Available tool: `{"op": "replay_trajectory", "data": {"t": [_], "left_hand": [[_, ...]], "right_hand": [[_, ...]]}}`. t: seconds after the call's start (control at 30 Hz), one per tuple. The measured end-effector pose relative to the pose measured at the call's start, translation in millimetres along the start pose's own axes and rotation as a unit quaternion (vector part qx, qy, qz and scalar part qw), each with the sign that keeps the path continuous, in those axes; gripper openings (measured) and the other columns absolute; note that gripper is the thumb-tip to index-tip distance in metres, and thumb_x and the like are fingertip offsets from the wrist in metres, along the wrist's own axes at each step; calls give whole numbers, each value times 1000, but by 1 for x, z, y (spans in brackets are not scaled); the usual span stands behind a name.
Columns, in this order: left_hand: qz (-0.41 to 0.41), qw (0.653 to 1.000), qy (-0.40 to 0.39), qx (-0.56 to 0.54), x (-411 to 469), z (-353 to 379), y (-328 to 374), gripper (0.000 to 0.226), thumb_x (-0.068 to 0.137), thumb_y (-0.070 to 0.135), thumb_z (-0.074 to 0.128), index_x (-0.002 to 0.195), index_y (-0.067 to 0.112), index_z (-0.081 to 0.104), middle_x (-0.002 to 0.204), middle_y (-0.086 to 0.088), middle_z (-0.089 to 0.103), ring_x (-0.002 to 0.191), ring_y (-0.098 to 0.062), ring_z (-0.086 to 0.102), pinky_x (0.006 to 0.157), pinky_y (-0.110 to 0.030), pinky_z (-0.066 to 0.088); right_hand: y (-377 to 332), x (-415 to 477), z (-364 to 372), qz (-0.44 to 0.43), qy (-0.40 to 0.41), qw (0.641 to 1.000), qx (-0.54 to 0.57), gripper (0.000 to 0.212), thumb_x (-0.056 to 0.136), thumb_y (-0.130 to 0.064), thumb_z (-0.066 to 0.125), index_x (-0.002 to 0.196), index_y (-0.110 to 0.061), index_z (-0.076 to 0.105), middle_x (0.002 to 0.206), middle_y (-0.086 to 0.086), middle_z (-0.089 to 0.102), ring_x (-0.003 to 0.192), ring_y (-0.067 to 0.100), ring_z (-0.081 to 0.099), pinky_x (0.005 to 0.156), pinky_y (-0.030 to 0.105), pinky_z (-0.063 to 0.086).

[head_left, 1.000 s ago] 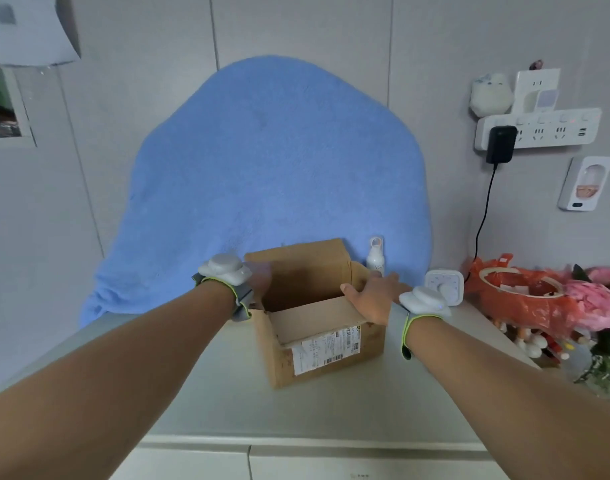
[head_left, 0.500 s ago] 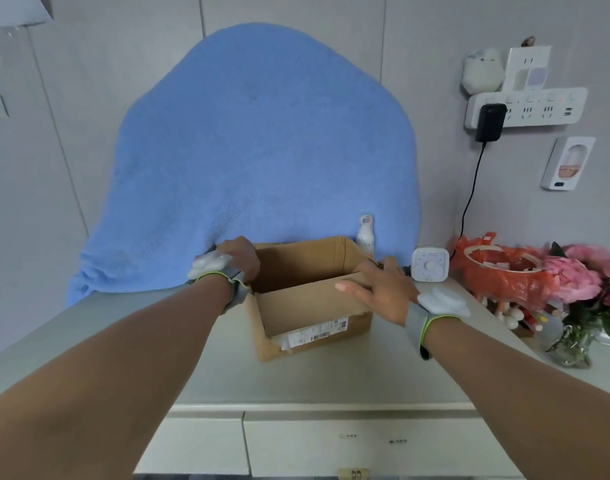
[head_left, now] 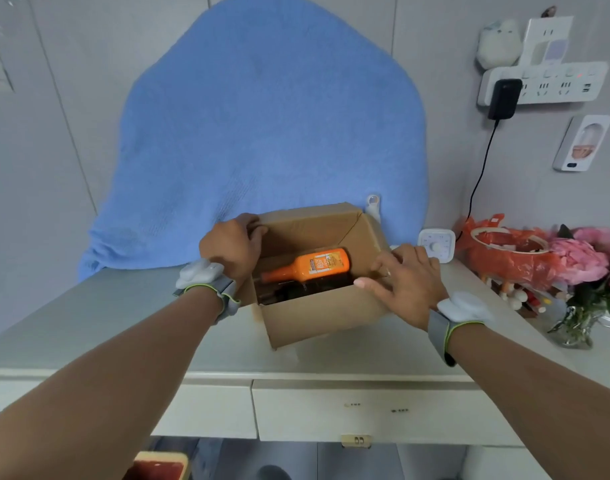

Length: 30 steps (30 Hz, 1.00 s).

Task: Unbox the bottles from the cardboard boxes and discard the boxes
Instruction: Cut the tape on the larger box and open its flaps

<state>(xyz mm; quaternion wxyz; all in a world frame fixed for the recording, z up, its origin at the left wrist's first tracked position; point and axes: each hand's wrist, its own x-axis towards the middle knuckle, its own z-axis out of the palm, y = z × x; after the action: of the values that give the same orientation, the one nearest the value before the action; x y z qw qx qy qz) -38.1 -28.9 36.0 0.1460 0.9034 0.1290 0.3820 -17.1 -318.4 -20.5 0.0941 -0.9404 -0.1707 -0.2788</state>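
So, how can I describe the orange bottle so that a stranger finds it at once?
Find the large blue cloth at the back; before it, an open cardboard box stands on the pale counter. Inside lies the orange bottle on its side, neck pointing left. It is the only bright thing among dark contents.

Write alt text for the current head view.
An open cardboard box on a pale counter holds an orange bottle lying on its side. The left hand grips the box's left edge and the right hand rests on its right edge. A blue cloth is draped behind.
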Motion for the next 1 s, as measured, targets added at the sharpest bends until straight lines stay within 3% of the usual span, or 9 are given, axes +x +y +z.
{"op": "replay_trajectory", "data": {"t": [0.13, 0.27, 0.43, 0.6, 0.77, 0.87, 1.0], "left_hand": [[11, 999, 39, 5, -11, 6, -3, 33, 92, 50, 53, 119, 36, 65, 98, -8, 72, 94, -33, 65, 76, -37, 49], [35, 998, 57, 9, -14, 10, -5, 32, 92, 52, 52, 116, 36, 65, 92, -7, 73, 88, -33, 66, 71, -36, 47], [92, 990, 107, 3, -22, 13, -11, 29, 87, 51, 54, 104, 35, 70, 82, 0, 74, 75, -31, 69, 60, -30, 40], [111, 983, 147, 20, -26, 14, -14, 28, 81, 55, 51, 91, 37, 70, 66, 7, 70, 55, -22, 68, 51, -22, 34], [110, 987, 120, -10, -24, 11, -16, 30, 84, 53, 55, 101, 35, 72, 80, 1, 75, 73, -30, 71, 59, -32, 49], [99, 991, 83, -17, -19, 8, -16, 31, 88, 52, 55, 109, 35, 71, 91, -2, 76, 86, -32, 70, 68, -35, 49], [88, 991, 96, -13, -14, 11, -18, 29, 87, 53, 57, 107, 37, 72, 91, -1, 76, 85, -33, 69, 69, -35, 49]], "right_hand": [[-17, 8, -2, 10, 63, 996, -56, 47, 81, -58, 58, 112, -23, 59, 119, 7, 51, 109, 31, 45, 87, 41, 35], [-46, 18, -5, -78, 12, 997, -4, 28, 83, -38, 65, 109, -27, 60, 118, -3, 57, 115, 24, 47, 90, 37, 33], [-85, 37, 6, -138, -106, 984, 37, 44, 88, -34, 62, 131, -26, 53, 134, -3, 53, 130, 21, 42, 99, 35, 33], [-119, 54, 21, -188, -214, 957, -58, 73, 80, -37, 72, 142, -15, 39, 145, 5, 43, 135, 28, 38, 110, 39, 33], [-141, 60, 43, -200, -197, 953, -108, 76, 74, -35, 75, 140, -21, 41, 141, 7, 45, 134, 29, 36, 108, 46, 26], [-142, 66, 49, -227, -160, 953, -123, 70, 73, -32, 73, 136, -20, 45, 139, 11, 43, 131, 32, 32, 104, 52, 26], [-139, 72, 46, -233, -166, 951, -116, 59, 75, -37, 73, 128, -21, 51, 130, 6, 52, 124, 28, 40, 98, 49, 28]]}}
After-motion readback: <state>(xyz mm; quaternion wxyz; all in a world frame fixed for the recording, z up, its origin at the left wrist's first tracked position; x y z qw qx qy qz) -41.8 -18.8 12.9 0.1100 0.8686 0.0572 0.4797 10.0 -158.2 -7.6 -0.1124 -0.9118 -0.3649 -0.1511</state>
